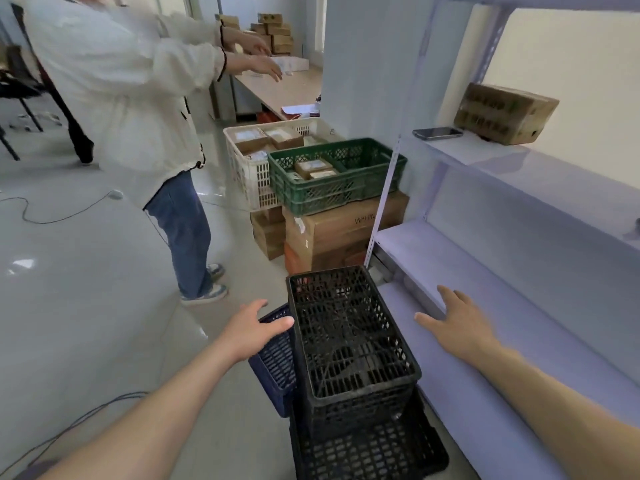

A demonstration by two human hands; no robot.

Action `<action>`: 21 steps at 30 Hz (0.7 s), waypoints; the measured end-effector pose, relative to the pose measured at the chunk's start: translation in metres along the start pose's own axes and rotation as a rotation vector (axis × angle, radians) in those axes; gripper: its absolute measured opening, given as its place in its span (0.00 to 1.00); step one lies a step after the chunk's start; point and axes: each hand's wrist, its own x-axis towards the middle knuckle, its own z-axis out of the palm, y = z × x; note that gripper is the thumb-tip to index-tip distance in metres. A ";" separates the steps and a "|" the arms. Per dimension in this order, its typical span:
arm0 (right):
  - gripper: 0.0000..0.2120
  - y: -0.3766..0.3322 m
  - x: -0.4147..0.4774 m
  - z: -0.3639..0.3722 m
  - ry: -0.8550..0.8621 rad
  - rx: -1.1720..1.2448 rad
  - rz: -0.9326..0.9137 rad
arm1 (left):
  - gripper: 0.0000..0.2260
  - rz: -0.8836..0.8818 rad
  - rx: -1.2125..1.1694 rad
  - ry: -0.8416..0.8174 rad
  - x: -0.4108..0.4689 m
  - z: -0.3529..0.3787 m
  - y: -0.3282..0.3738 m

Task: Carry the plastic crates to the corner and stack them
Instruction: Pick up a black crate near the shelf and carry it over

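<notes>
- Top black crate (349, 337) sits stacked on a second black crate (370, 452) on the floor, right up against the front edge of the shelf rack (485, 265).
- A blue crate (275, 368) is jammed in beside the stack on its left, tilted.
- Left hand (254, 330) has its fingers spread and holds nothing. It's over the blue crate at the top crate's left rim, can't tell if it's actually touching.
- Right hand (457, 323) is spread flat too, gripping nothing, over the low shelf just right of the stack.
- Further back, a green crate (332, 192) rests on cardboard boxes (332, 230), with a white crate (247, 174) of parcels touching it.
- Phone (437, 133) and a cardboard box (502, 114) sit on the upper shelf.
- Another person (121, 91) stands on the left.
</notes>
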 end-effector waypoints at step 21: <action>0.46 0.042 0.302 0.224 -0.371 0.064 0.150 | 0.38 -0.472 -0.257 -0.059 0.278 0.142 -0.072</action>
